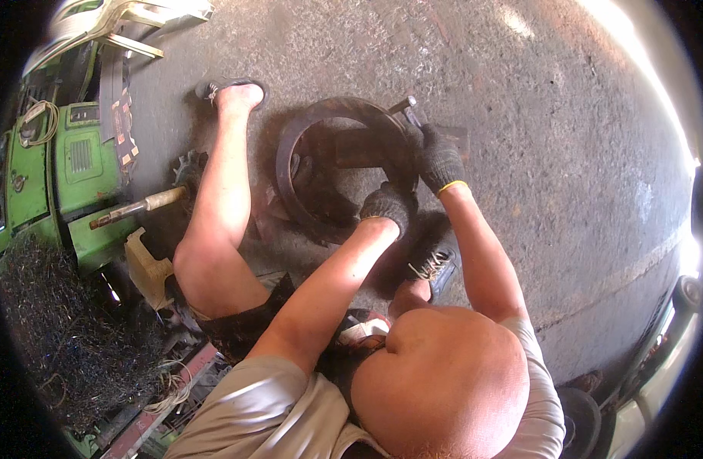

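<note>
A dark metal ring (pixel 321 122) is seen lying on the concrete floor (pixel 558 153), just ahead of both gloved hands. The left hand (pixel 388 206) is closed over the near rim of the ring, where part of the rim is hidden beneath the glove. The right hand (pixel 439 159) is wrapped around the handle of a hammer (pixel 406 107), whose head juts out just beyond the knuckles at the far edge of the ring; most of the handle is covered by the glove. Inside the ring a rusty block (pixel 359 149) is partly shadowed and hard to make out. To the left of the hands, a bare leg is stretched out, with a sandal (pixel 229 86) at its end. Farther left, a green machine (pixel 53 168) is cut off by the picture's rim.
</note>
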A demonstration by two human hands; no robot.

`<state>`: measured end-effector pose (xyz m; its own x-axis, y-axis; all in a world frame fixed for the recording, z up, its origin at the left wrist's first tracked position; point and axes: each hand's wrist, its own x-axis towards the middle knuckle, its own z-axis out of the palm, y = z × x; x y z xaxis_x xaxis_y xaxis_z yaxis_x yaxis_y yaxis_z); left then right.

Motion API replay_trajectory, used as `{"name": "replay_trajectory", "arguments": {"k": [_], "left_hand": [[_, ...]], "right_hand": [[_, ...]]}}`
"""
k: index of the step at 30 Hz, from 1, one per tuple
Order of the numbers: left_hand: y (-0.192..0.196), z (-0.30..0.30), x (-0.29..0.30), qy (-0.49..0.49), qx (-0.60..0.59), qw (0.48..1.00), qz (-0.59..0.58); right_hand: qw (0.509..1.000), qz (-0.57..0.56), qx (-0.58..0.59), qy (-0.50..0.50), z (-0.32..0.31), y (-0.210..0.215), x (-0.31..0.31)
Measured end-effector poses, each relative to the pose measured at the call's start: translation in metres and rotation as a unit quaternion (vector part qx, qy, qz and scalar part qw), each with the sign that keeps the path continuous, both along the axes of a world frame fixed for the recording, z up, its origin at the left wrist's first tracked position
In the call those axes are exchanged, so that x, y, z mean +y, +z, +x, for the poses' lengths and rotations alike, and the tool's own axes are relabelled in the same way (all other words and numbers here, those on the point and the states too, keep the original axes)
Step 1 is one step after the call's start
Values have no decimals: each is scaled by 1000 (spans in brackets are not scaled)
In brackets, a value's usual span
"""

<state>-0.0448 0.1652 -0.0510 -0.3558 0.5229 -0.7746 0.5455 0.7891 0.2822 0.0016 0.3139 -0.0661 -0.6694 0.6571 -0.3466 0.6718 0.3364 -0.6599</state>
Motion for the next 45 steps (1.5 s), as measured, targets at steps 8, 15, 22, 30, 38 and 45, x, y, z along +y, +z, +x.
{"name": "replay_trajectory", "arguments": {"k": [8, 15, 22, 30, 38, 45], "left_hand": [[-1, 2, -2, -29, 36, 998, 37], [-14, 0, -4, -17, -7, 999, 44], [-43, 10, -15, -44, 69, 994, 72], [-24, 3, -7, -203, 55, 977, 24], [-23, 5, -7, -39, 59, 997, 25], [-29, 6, -10, -59, 70, 995, 27]], "right_hand": [[1000, 9, 19, -7, -3, -5, -4], [998, 38, -33, 32, -4, -3, 5], [998, 14, 55, -25, 14, -3, 17], [998, 7, 35, -49, 17, 9, 20], [999, 26, 29, -17, 13, 12, 15], [998, 39, 37, -25, 19, -1, 5]]}}
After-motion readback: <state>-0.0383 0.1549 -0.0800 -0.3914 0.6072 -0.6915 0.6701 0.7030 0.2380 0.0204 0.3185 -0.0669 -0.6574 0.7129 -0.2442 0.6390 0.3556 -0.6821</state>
